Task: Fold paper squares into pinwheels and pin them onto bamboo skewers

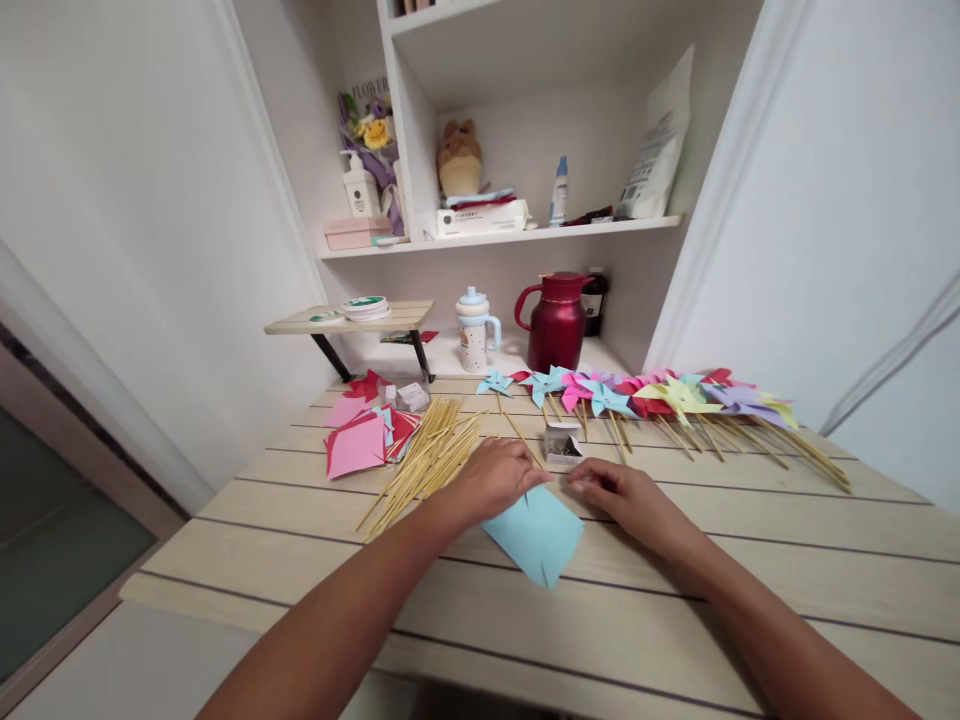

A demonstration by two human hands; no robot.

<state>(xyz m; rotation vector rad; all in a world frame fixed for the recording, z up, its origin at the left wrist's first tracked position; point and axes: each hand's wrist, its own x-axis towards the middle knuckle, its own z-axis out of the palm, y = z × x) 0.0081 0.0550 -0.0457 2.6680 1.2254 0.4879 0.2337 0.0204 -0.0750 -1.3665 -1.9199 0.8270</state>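
Forearms are angled forward and inward over the worktop [270,540], with both wrists kept low. The left hand [517,480] is held palm down and narrowed at the far edge of the blue paper [536,540], which is pinched there. The right hand [589,482] is curled just beyond the paper's right corner, its thumb and fingers drawn near each other; whether anything small is gripped cannot be told. The paper, roughly square, is turned like a diamond: one slit corner is pointed toward the person, and its diagonal is directed away toward the small open box [562,445].
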